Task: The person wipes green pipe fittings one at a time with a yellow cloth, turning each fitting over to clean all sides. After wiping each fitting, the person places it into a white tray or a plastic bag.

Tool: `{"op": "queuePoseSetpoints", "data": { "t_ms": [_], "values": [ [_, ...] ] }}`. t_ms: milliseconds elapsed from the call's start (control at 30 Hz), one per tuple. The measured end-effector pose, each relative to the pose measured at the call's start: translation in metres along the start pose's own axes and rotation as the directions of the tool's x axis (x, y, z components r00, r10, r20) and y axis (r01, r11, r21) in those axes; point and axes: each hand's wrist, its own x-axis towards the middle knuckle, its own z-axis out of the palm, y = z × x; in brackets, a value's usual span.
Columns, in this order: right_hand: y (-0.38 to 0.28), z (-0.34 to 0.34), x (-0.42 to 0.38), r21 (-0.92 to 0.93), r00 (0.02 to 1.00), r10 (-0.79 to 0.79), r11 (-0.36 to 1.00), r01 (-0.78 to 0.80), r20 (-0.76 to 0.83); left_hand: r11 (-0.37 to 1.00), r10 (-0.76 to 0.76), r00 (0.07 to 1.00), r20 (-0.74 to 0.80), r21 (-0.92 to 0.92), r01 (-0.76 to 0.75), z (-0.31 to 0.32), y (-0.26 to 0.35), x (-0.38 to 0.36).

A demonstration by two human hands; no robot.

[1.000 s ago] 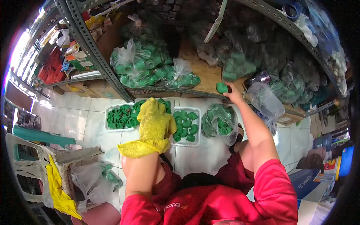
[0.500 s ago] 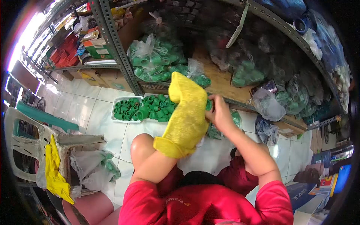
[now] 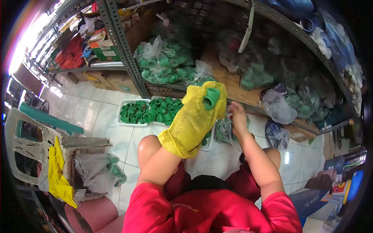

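My left hand (image 3: 196, 112) is inside a yellow cloth covering, like a large mitt, that reaches to the wrist. A short green pipe fitting (image 3: 211, 99) is held in the covered palm, its round opening facing me; the fingers are hidden by the cloth. Just right of it, my bare right hand (image 3: 237, 116) is apart from the fitting, fingers loosely spread and a little blurred. Below and beyond the mitt are a white tray (image 3: 133, 124) of small green fittings, a second heap of green fittings (image 3: 161, 110) and a partly covered tray (image 3: 211, 144).
Metal shelving (image 3: 124, 50) with bagged green fittings (image 3: 161, 58) stands in front. A clear bag (image 3: 223, 132) of fittings lies beneath my right hand. At left is a worn plastic chair (image 3: 23, 143) with a yellow cloth (image 3: 58, 174). A blue box (image 3: 311, 204) sits at right.
The right hand has let go of the green fitting and moved slightly right. The covered left hand has turned, so the fitting now shows in its palm.
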Motion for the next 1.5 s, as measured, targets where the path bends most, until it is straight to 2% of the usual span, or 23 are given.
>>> {"op": "queuePoseSetpoints", "data": {
  "t_ms": [33, 100, 167, 333, 400, 433, 500, 633, 667, 700, 733, 933, 1000, 1133, 1167, 1200, 1267, 1300, 1333, 1367, 1400, 1433, 1500],
  "values": [
    [0.018, -0.004, 0.005, 0.106, 0.961, 0.275, 0.955, -0.276, 0.018, 1.000, -0.011, 1.000, 0.003, 0.002, 0.011, 0.000, -0.003, -0.006],
    [0.038, 0.005, -0.004, 0.260, 0.875, 0.424, 0.840, -0.477, 0.236, 1.000, -0.029, 1.000, 0.010, 0.009, 0.029, -0.002, -0.006, -0.009],
    [0.066, 0.016, -0.011, 0.290, 0.872, 0.395, 0.832, -0.473, 0.290, 0.999, -0.038, 0.999, 0.012, 0.018, 0.037, -0.004, -0.009, -0.006],
    [0.029, 0.025, -0.014, 0.429, 0.832, 0.294, 0.748, -0.507, 0.470, 0.998, -0.056, 0.998, -0.013, 0.040, 0.056, -0.015, -0.011, -0.007],
    [0.003, 0.015, -0.003, 0.625, 0.812, 0.205, 0.546, -0.558, 0.546, 0.997, -0.058, 0.998, -0.029, 0.054, 0.059, -0.020, -0.011, -0.005],
    [-0.013, 0.013, -0.001, 0.626, 0.812, 0.204, 0.544, -0.559, 0.547, 0.996, -0.062, 0.997, -0.037, 0.060, 0.064, -0.023, -0.010, -0.004],
    [-0.037, 0.008, -0.002, 0.647, 0.885, 0.077, 0.654, -0.392, 0.459, 0.994, -0.076, 0.996, -0.044, 0.071, 0.079, -0.027, -0.011, -0.003],
    [-0.057, -0.001, -0.010, 0.593, 0.834, -0.048, 0.726, -0.349, 0.550, 0.990, -0.112, 0.993, -0.038, 0.088, 0.115, -0.026, -0.020, 0.000],
    [-0.063, 0.004, -0.021, 0.322, 0.864, -0.090, 0.943, -0.086, 0.495, 0.988, -0.129, 0.992, -0.013, 0.087, 0.129, -0.024, -0.027, -0.007],
    [-0.058, 0.004, -0.018, -0.282, 0.845, -0.263, 0.861, 0.423, 0.466, 0.986, -0.150, 0.988, 0.025, 0.081, 0.148, -0.028, -0.028, -0.013],
    [-0.033, 0.024, -0.020, 0.170, 0.932, -0.251, 0.962, 0.212, 0.263, 0.983, -0.173, 0.983, 0.064, 0.073, 0.168, -0.031, -0.032, -0.024],
    [-0.066, 0.010, -0.026, 0.133, 0.959, -0.238, 0.967, 0.219, 0.151, 0.967, -0.251, 0.957, 0.148, 0.086, 0.240, -0.037, -0.048, -0.047],
    [-0.072, 0.001, -0.020, 0.557, 0.989, -0.023, 0.828, -0.063, 0.145, 0.964, -0.258, 0.956, 0.136, 0.095, 0.247, -0.036, -0.052, -0.047],
    [-0.075, 0.006, -0.040, 0.718, 0.957, 0.131, 0.637, -0.281, 0.258, 0.960, -0.269, 0.958, 0.105, 0.114, 0.257, -0.026, -0.064, -0.021],
    [-0.043, 0.008, -0.027, 0.408, 0.971, -0.126, 0.912, 0.033, 0.204, 0.959, -0.268, 0.958, 0.098, 0.121, 0.256, -0.027, -0.064, -0.014],
    [-0.048, 0.022, -0.038, 0.129, 0.978, -0.198, 0.973, 0.190, 0.059, 0.958, -0.270, 0.959, 0.089, 0.128, 0.258, -0.031, -0.062, -0.007],
    [-0.057, 0.027, -0.044, 0.059, 0.960, -0.271, 0.962, 0.268, 0.064, 0.955, -0.274, 0.959, 0.066, 0.139, 0.263, -0.028, -0.068, -0.009],
    [-0.058, 0.025, -0.041, 0.060, 0.961, -0.269, 0.962, 0.265, 0.068, 0.650, -0.143, 0.956, 0.255, 0.753, -0.104, -0.051, -0.088, -0.006],
    [-0.062, 0.019, -0.035, 0.047, 0.975, -0.204, 0.979, 0.201, 0.088, 0.648, -0.144, 0.956, 0.254, 0.754, -0.103, -0.062, -0.102, -0.009],
    [-0.065, 0.015, -0.029, 0.031, 0.984, -0.140, 0.990, 0.137, 0.106, 0.939, -0.327, 0.929, 0.175, 0.170, 0.299, -0.070, -0.114, -0.015],
    [-0.067, 0.012, -0.025, 0.030, 0.985, -0.137, 0.990, 0.135, 0.105, 0.670, -0.497, 0.835, 0.236, -0.508, 0.542, -0.072, -0.120, -0.019],
    [-0.068, 0.009, -0.021, 0.056, 0.986, -0.114, 0.993, 0.108, 0.119, 0.595, -0.652, 0.743, 0.149, -0.507, 0.624, -0.034, -0.079, -0.019],
    [-0.062, 0.004, -0.018, 0.082, 0.986, -0.093, 0.993, 0.082, 0.137, 0.617, -0.632, 0.762, 0.144, -0.502, 0.606, -0.031, -0.082, -0.018]
  ]
}}
